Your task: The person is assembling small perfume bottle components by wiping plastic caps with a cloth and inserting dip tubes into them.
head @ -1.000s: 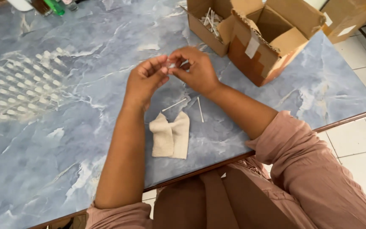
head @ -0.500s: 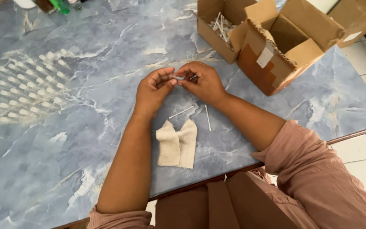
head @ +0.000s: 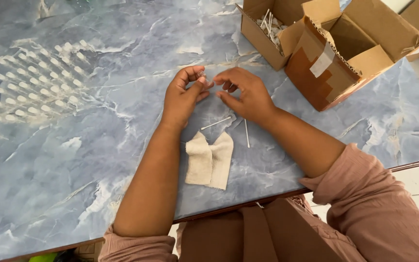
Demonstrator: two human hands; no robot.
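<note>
My left hand point(head: 183, 97) pinches a small clear piece point(head: 202, 75) between thumb and fingertips above the blue marble-patterned table point(head: 98, 160). Right beside it, my right hand point(head: 245, 94) has its fingers curled near the same piece; whether it grips anything I cannot tell. Two thin white sticks point(head: 216, 123) point(head: 246, 133) lie on the table below the hands. A folded beige cloth point(head: 210, 159) rests just nearer to me.
Rows of several small white pieces point(head: 35, 82) are laid out on the table's left. Two open cardboard boxes stand at the back right: one point(head: 263, 36) holds several white sticks point(head: 272, 26), the other point(head: 345, 58) looks empty. The table's front edge point(head: 277, 194) runs near my body.
The hands have drawn slightly apart, with the small piece staying in my left fingers. The view has shifted a little, and the sticks and cloth have stayed put.
</note>
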